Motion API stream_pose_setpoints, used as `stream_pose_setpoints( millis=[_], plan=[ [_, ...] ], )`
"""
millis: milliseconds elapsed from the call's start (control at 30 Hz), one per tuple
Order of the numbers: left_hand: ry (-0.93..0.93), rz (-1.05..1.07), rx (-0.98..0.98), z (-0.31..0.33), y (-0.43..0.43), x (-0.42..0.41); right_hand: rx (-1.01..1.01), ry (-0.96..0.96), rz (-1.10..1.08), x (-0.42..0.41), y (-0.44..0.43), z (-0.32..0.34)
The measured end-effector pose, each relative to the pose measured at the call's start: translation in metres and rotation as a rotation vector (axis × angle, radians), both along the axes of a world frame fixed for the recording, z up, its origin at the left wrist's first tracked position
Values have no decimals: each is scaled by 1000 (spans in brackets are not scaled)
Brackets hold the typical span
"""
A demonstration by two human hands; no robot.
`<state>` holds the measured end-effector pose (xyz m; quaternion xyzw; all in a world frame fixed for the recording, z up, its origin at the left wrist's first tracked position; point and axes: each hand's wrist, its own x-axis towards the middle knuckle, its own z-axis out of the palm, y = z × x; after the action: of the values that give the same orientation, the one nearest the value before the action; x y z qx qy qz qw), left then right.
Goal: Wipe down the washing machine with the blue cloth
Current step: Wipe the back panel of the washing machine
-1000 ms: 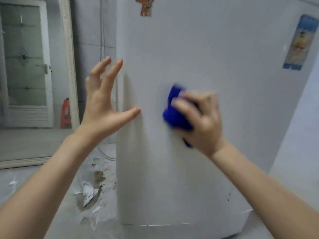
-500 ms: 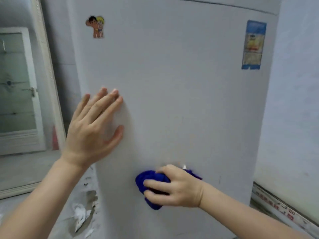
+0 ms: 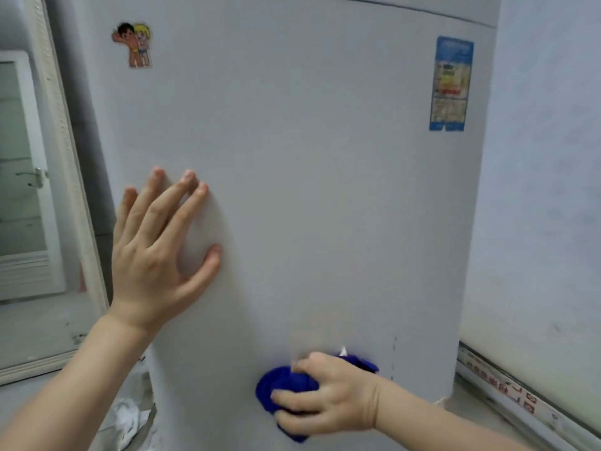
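The white washing machine [image 3: 309, 177] fills the middle of the view, its broad side panel facing me. My right hand [image 3: 328, 398] presses a bunched blue cloth [image 3: 276, 385] against the lower part of that panel. My left hand [image 3: 159, 252] lies flat on the panel near its left edge, fingers spread, holding nothing. A cartoon sticker [image 3: 133, 43] sits at the panel's upper left and a blue-edged label [image 3: 450, 83] at its upper right.
A pale wall [image 3: 546, 190] stands close to the machine's right side, with a printed strip [image 3: 507, 388] along its base. To the left is a white door frame [image 3: 65, 164] and a glazed door [image 3: 22, 177]. Crumpled debris [image 3: 128, 421] lies on the floor at the machine's lower left.
My right hand has carried the cloth from mid-panel down to the lower part. My left hand went from hovering with spread fingers to resting flat on the panel. The view pulled back.
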<state>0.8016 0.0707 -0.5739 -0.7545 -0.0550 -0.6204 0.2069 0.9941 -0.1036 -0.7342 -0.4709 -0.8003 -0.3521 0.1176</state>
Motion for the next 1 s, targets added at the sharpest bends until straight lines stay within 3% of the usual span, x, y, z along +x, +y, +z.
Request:
stream_pose_setpoints(
  millis=[67, 133, 200, 300, 367, 433, 600, 733, 867, 1000],
  plan=[
    [-2, 6, -2, 1, 0, 0, 178, -241, -26, 4, 1, 3],
    [-1, 22, -4, 1, 0, 0, 407, -230, 149, 11, 7, 37],
    [27, 26, 20, -1, -2, 2, 622, -13, 137, 12, 9, 95],
    [139, 9, 167, -10, -11, 14, 851, 486, 18, 8, 9, 154],
    [166, 9, 223, -14, -15, 20, 949, 585, 15, 7, 11, 155],
    [161, 2, 221, -14, -15, 22, 898, 445, 20, 8, 12, 128],
    [137, 13, 222, -15, -11, 21, 515, -128, 186, 19, 10, 27],
    [136, 24, 226, -16, -11, 23, 448, -233, 191, 25, 1, 26],
    [129, 21, 220, -16, -11, 23, 632, 93, 68, 39, -17, 89],
    [125, 26, 203, -16, -15, 22, 994, 702, -66, 37, -11, 132]
  ],
)
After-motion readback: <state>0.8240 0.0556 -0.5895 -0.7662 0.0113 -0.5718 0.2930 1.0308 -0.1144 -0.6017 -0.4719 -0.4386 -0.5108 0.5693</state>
